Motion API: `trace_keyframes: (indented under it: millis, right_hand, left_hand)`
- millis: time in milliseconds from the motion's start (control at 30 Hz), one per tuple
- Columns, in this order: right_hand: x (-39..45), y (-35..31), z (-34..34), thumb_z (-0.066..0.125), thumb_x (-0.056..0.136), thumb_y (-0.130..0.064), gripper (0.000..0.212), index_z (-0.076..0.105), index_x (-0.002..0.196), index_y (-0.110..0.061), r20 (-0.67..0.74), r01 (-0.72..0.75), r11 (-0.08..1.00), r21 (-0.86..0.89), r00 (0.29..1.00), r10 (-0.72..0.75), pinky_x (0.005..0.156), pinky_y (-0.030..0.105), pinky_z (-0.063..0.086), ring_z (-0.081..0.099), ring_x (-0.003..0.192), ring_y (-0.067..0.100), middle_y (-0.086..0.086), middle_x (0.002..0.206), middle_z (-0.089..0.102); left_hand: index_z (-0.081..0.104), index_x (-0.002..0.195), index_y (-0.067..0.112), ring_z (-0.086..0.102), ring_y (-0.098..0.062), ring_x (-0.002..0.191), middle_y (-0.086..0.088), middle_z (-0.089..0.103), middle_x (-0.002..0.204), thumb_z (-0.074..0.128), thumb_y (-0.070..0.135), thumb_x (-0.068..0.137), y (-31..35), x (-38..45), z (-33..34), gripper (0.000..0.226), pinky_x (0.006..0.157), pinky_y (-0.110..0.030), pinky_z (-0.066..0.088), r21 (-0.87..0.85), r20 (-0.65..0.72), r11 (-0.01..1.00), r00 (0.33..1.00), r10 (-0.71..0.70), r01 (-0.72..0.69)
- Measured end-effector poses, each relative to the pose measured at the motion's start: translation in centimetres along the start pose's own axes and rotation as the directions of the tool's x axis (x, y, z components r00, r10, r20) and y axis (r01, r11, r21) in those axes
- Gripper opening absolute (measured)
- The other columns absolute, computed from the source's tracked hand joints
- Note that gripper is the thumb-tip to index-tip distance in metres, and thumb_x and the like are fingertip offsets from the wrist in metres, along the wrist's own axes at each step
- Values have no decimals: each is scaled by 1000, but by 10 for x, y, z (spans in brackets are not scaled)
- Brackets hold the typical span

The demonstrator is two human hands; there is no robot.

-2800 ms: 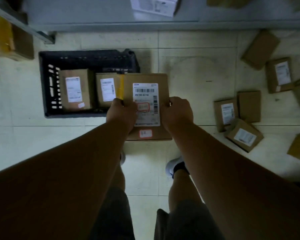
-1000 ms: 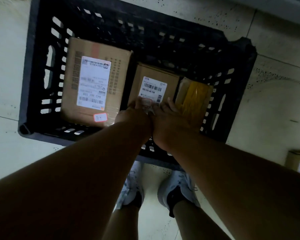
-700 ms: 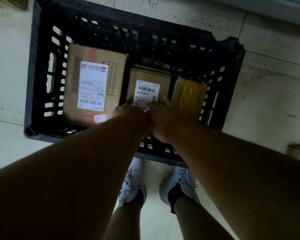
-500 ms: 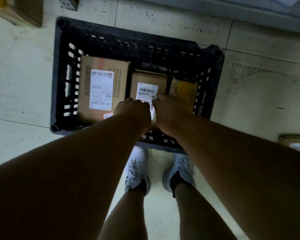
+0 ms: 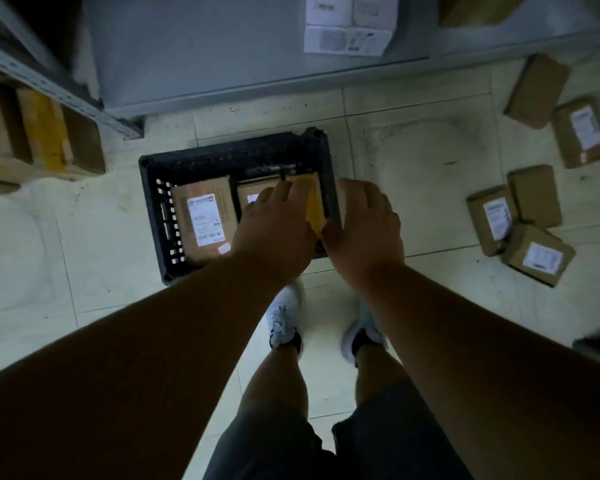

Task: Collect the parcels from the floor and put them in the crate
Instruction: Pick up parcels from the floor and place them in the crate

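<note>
Parcels already fill much of your black crate (image 5: 153, 188), which sits on the pale tiled floor (image 5: 413, 174) just ahead of your white shoes (image 5: 284, 317). From the head camera you see three of them inside: a large brown box (image 5: 205, 216) with a white label on the left, a smaller labelled box (image 5: 253, 195) in the middle, mostly hidden under your knuckles, and a yellow-taped parcel (image 5: 314, 199) tucked against the crate's right wall.

Your left hand (image 5: 278, 230) hangs over the middle of the crate, palm down, fingers loosely spread and holding nothing. Your right hand (image 5: 364, 230) hovers over the crate's right rim, likewise slack and empty, fingers apart. The two hands sit close side by side, with the yellow-taped parcel showing in the gap between them. Whether either hand touches a box below, you cannot tell from this angle.

More parcels still lie on the floor well off to your right: a cluster of three labelled boxes (image 5: 534, 258) with a plain one behind, and further back another pair (image 5: 582, 133), one labelled and one plain (image 5: 534, 91).

A grey cabinet (image 5: 222, 46) stands behind the crate with a white sheet (image 5: 347, 26) on top. On your left a metal shelf (image 5: 49, 81) carries further cartons (image 5: 42, 133), some bound in yellow tape.
</note>
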State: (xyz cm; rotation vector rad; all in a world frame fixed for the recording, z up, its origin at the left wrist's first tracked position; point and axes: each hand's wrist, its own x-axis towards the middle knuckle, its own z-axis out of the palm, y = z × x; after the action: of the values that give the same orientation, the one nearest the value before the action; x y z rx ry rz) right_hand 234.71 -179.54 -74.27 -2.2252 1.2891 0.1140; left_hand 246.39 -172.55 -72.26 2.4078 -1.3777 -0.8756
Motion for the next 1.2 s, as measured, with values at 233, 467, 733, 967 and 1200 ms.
trace_keyframes:
  millis: [233,467,733,967,1200]
  right_hand:
    - [-51,74,-22,64,85,-25,62,45,142,-11,-193,-129,980,152,968,157,100,46,40,50,125,30,11,138,51]
    - [-110,227,-76,68,85,-22,63,44,143,-13,-267,-305,926,222,894,359,101,46,40,48,128,31,10,140,49]
    - [-189,389,-183,66,87,-31,64,43,143,-10,-263,-489,824,286,787,559,98,45,40,45,126,33,14,138,48]
    - [-152,489,-146,74,84,-34,69,41,142,-17,-173,-559,578,594,613,771,101,39,43,47,127,26,7,139,46]
    - [-66,590,-23,69,88,-47,70,36,146,-27,155,-619,251,745,526,837,92,26,34,49,128,21,2,142,43]
  left_hand:
    - [41,142,13,49,-30,125,-11,53,136,56,15,89,82,-18,57,55,103,-45,42,-11,7,985,985,171,-171]
    - [42,141,8,52,-36,115,-16,54,129,55,13,91,208,-12,141,52,95,-52,45,75,88,934,935,343,-349]
    - [47,136,8,60,-34,104,-15,59,121,53,28,88,397,-25,214,52,86,-49,51,126,190,837,841,507,-533]
    - [45,134,15,57,-27,113,-9,55,128,63,28,91,461,39,321,48,92,-41,51,142,341,862,841,420,-487]
    - [49,131,10,58,-33,112,-13,58,125,59,19,91,449,178,480,43,93,-39,49,209,539,869,794,280,-448]
